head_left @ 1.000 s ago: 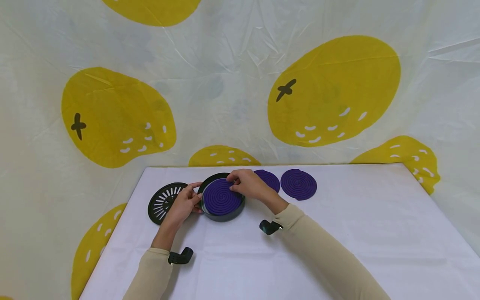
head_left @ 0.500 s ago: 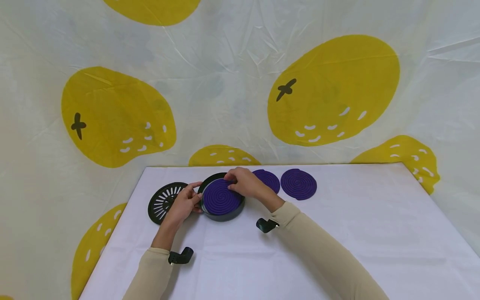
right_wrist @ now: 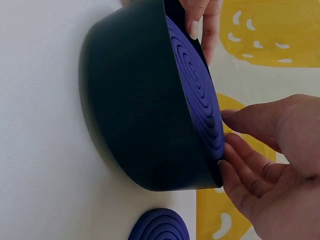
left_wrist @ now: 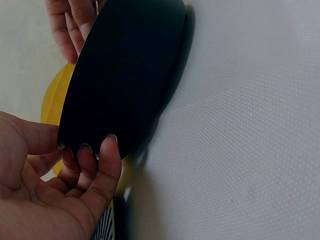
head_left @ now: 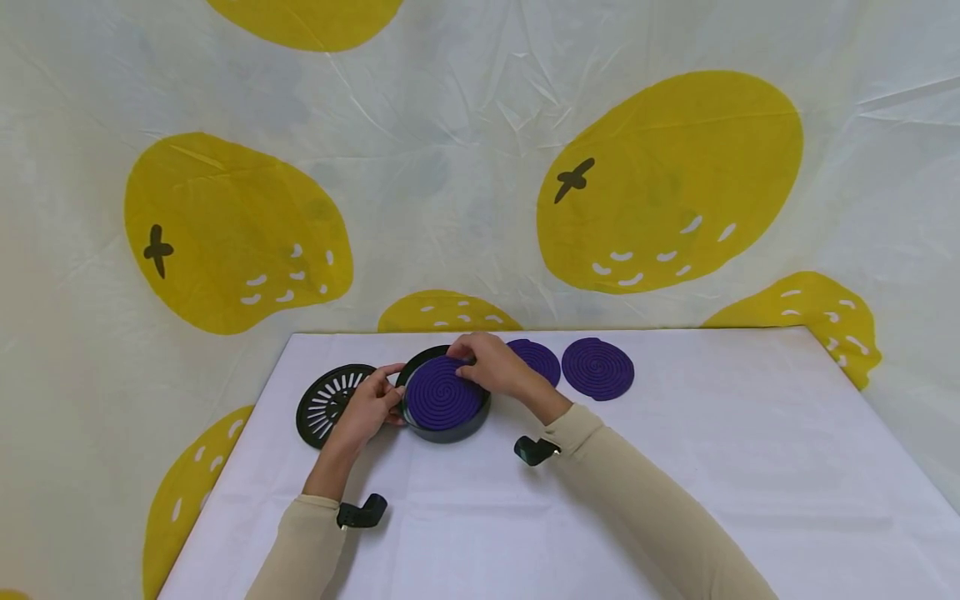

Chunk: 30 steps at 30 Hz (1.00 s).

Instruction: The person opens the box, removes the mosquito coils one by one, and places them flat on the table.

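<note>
A dark round tin [head_left: 450, 435] stands near the back of the table in the head view. A purple spiral mosquito coil [head_left: 442, 395] lies within its mouth, level with the rim in the right wrist view [right_wrist: 197, 82]. My left hand [head_left: 367, 408] grips the tin's left side, thumb at the rim and fingertips on the wall, as the left wrist view shows. At the far right rim, my right hand [head_left: 495, 367] pinches the coil's edge between thumb and fingers. The inside of the tin beneath the coil is hidden.
A black slotted lid [head_left: 315, 410] lies left of the tin, partly behind my left hand. Two more purple coils lie to the right: one coil [head_left: 543, 360] partly covered by my right hand, the other coil [head_left: 597, 368] farther right. A fruit-patterned cloth [head_left: 465, 208] hangs behind the white table [head_left: 675, 500].
My right hand has shifted slightly left and back over the tin's rim, still at the coil's edge. The left hand, tin and lid have stayed where they were.
</note>
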Each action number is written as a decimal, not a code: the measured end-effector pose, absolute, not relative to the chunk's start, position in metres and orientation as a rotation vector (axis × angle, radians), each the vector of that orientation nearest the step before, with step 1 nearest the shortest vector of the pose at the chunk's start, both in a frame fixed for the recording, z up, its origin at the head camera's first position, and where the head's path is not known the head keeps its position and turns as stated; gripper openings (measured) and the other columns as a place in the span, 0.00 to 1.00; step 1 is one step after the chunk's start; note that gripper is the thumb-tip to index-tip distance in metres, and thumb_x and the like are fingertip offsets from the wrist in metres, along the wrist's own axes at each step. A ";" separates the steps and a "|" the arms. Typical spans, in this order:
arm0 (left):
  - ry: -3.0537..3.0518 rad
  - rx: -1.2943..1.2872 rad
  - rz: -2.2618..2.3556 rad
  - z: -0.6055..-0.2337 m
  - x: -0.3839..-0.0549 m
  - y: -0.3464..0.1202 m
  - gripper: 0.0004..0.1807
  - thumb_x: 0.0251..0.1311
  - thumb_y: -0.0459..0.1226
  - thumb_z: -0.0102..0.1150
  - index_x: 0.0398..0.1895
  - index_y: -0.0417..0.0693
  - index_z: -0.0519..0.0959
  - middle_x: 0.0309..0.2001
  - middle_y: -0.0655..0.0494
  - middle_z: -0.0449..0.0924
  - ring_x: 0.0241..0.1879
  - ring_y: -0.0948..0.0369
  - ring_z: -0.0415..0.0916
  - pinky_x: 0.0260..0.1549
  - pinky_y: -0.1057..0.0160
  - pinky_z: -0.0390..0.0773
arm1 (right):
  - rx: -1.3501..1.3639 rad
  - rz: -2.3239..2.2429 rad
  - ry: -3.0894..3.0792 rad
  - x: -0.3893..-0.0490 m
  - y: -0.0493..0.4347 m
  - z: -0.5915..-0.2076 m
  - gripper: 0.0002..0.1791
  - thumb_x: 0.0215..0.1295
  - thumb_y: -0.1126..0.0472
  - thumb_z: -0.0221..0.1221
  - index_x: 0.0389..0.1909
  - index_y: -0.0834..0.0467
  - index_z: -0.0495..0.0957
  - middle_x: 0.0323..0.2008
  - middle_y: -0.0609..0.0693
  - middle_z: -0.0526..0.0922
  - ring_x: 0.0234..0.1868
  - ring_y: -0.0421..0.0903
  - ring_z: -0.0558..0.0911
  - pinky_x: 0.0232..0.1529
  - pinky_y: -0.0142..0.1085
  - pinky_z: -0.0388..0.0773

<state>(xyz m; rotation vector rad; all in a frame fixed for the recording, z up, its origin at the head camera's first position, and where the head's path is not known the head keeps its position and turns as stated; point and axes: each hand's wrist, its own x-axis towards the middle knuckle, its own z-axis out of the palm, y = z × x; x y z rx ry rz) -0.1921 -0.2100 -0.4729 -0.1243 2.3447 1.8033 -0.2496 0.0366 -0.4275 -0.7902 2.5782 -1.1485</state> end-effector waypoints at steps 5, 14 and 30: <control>2.344 -0.123 1.797 -0.472 -0.191 -0.210 0.27 0.73 0.28 0.52 0.74 0.43 0.66 0.31 0.56 0.66 0.25 0.62 0.75 0.27 0.62 0.85 | -0.729 -1.210 2.545 -0.249 0.040 -0.428 0.16 0.66 0.71 0.64 0.54 0.58 0.82 0.52 0.52 0.82 0.54 0.49 0.80 0.60 0.43 0.79; 2.341 -0.131 1.802 -0.467 -0.189 -0.208 0.27 0.72 0.28 0.53 0.73 0.42 0.67 0.31 0.56 0.65 0.25 0.61 0.76 0.28 0.59 0.85 | -0.730 -1.267 2.455 -0.248 0.046 -0.429 0.15 0.66 0.68 0.66 0.53 0.57 0.83 0.51 0.50 0.85 0.47 0.47 0.81 0.51 0.36 0.80; 2.345 -0.129 1.809 -0.469 -0.190 -0.208 0.27 0.72 0.29 0.53 0.73 0.44 0.67 0.31 0.55 0.65 0.25 0.61 0.76 0.28 0.60 0.85 | -0.738 -1.346 2.364 -0.248 0.050 -0.435 0.16 0.65 0.68 0.67 0.53 0.59 0.83 0.41 0.50 0.83 0.32 0.42 0.72 0.36 0.31 0.73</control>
